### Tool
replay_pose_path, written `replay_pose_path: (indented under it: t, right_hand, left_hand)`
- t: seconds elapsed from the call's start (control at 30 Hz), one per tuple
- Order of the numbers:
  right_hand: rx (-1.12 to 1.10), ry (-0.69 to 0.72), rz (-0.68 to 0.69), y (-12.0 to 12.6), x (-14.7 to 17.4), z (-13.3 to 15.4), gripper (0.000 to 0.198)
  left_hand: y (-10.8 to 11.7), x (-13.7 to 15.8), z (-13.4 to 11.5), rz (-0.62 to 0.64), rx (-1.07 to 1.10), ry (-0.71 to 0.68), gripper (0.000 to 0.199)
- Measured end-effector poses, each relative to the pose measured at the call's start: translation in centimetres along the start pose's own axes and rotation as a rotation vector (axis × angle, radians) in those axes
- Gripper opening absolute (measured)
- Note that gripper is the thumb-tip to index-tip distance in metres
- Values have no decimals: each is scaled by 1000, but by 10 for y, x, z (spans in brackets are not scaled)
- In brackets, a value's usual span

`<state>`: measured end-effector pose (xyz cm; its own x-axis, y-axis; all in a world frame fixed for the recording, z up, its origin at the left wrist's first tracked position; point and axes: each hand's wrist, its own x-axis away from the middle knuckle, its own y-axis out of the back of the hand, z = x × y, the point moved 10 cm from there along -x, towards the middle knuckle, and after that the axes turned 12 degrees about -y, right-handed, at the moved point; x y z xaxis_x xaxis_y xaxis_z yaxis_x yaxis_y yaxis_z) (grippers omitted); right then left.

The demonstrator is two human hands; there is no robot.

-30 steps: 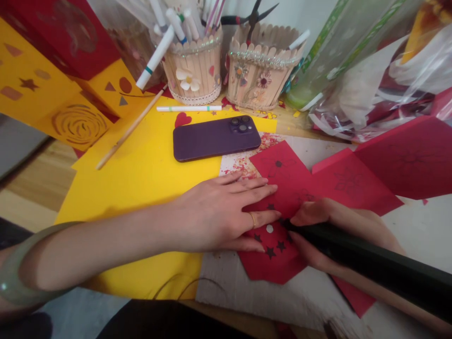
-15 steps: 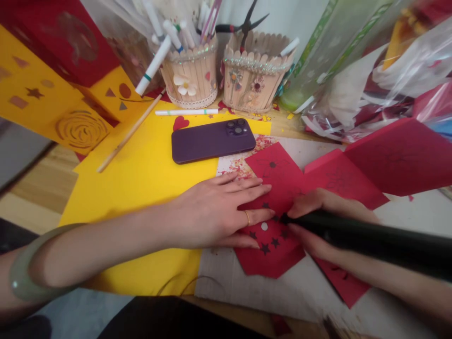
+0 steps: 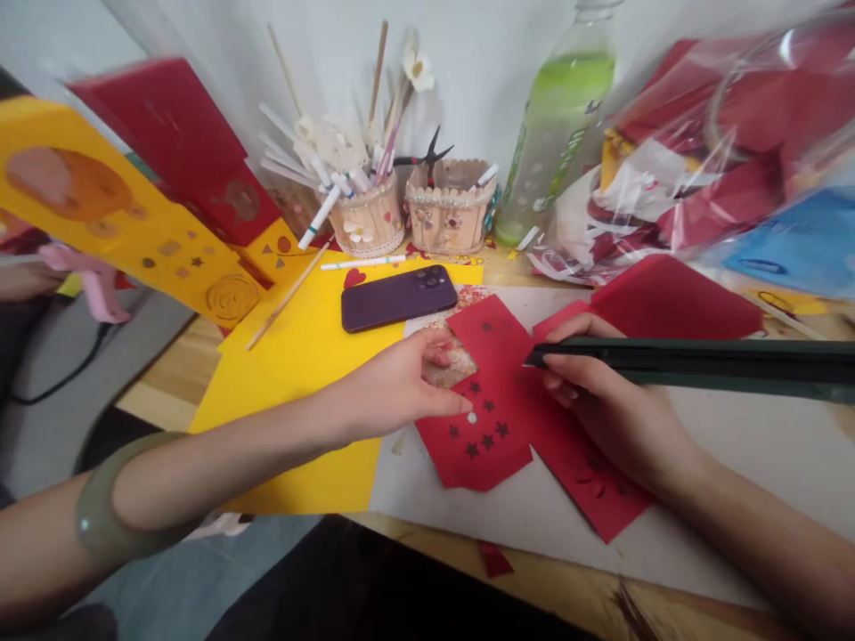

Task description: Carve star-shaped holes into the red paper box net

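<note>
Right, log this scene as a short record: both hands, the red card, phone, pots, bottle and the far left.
Left hand: at red card, thumb over it; grip unclear
Right hand: holding dark tool
Card marks: dark stars, white dot by left thumb
Phone: lying mostly on yellow sheet, lenses up
Left pot: holding pens
Right pot: holding pliers
Bottle: green, upright, right of both pots
Far left: another person's hand near pink glue gun
</note>
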<state>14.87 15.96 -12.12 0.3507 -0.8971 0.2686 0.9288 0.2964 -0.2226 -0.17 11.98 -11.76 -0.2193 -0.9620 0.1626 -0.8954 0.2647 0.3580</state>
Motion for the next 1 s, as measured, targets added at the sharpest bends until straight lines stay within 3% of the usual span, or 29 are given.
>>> replay_pose_path:
  t: [0.17,0.3,0.5,1.0]
  right_hand:
    - [-99,28,17,0,0,5,10]
    - [-132,45,26,3,0,6,9]
    - [-147,63,51,4,0,7,8]
    - [-171,30,85,1,-4,5,8]
  left_hand:
    - [-20,-3,1,47,34,218,34]
    - [-45,9,-6,156,137,265,19]
    - [-47,11,-4,-2,305,260,33]
    - [-43,17,2,-118,379,268,51]
